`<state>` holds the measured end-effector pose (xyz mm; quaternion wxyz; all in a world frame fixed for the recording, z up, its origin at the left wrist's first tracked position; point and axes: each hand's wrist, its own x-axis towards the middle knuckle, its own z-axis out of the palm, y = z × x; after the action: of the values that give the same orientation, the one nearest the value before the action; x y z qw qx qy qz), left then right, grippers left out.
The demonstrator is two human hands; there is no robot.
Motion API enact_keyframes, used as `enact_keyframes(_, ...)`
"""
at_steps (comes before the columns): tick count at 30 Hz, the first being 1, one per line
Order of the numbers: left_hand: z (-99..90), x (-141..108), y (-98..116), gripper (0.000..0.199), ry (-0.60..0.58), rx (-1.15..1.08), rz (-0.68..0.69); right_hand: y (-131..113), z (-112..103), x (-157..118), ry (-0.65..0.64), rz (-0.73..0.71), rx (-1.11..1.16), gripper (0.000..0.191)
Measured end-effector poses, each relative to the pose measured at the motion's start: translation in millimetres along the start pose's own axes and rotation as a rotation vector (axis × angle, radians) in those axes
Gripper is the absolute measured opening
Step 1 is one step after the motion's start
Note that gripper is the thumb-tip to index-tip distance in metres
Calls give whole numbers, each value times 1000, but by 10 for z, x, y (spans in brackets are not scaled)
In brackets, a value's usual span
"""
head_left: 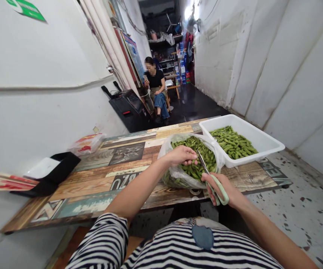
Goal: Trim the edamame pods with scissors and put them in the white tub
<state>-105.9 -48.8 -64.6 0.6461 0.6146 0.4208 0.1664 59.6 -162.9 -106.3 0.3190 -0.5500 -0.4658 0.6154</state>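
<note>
Starting at the far left on my remote feed, I've got red and pale sticks (10,182) poking out at the end of a black holder (64,170), and just beyond it a clear plastic packet (87,144) with red markings, up against the wall. Across I go over the patchwork wood-print table (85,183), and in the background there's a seated person (156,80) in a black top, a phone-like object raised in one hand.

Now the busy part! A clear plastic bag (165,149) sits wide open near the table's front edge, heaped with green pods (191,142). Over it, my left hand (182,155) comes in from a striped sleeve, fingers drawn together in a pinch; whether a pod is caught between them, I can't tell. Right there, close to those fingertips, are the blade tips of the scissors (217,188), angled up over the bag, and my right hand (220,190) has a firm hold on their pale green handles. Just beside the bag, at the table's right end, a white tub (268,145) holds more pods, loosely piled.
</note>
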Motion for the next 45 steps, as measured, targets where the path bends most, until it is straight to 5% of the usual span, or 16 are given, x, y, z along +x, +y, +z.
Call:
enact_keyframes(10,-110,33,-38,30,-40,163,-51,50,-22,64,3,-8,-105,38)
enact_keyframes(12,-123,39,-27,28,-64,132,-70,35,-26,52,12,1,-108,39)
enact_keyframes(19,-36,40,48,12,124,-242,44,-43,-56,-79,-91,-36,161,45)
enact_keyframes(26,173,-64,82,17,144,-252,78,-89,-31,-91,-100,-60,175,49)
enact_keyframes(31,144,-89,56,13,142,-221,62,-74,-16,-46,-43,-36,145,49)
enact_keyframes(37,54,241,440,12,281,-171,192,28,-42,-70,-112,29,133,49)
enact_keyframes(39,76,466,686,6,297,-133,305,64,-48,-107,-140,40,135,51)
enact_keyframes(42,99,762,959,42,139,170,417,120,-76,-153,-131,46,135,53)
enact_keyframes(45,17,862,953,59,191,600,517,166,-126,-176,-100,46,158,53)
